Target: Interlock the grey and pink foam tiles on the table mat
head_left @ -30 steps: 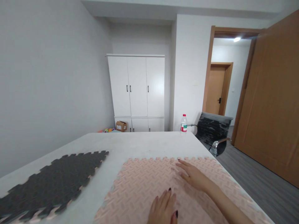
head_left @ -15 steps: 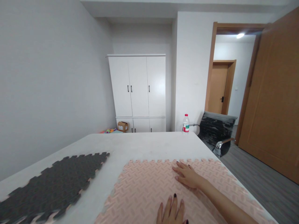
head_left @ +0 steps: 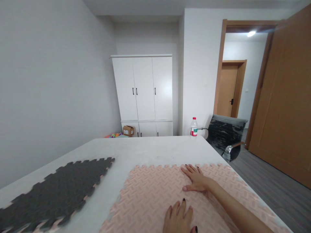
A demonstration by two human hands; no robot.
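The pink foam mat with toothed edges (head_left: 145, 187) lies flat on the right of the white table (head_left: 145, 147); a dark grey foam mat (head_left: 55, 191) lies on the table's left. The right hand (head_left: 198, 181) has opened its thumb wider, which broadens its contact without gripping. The left hand (head_left: 178, 220), toward the table's near side, has fingers slightly spread, pinching nothing.

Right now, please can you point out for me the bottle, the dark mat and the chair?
Bottle (head_left: 193, 131): head view, on its label.
Dark mat (head_left: 54, 192): head view, middle of its upper surface.
Chair (head_left: 225, 132): head view, on its backrest.
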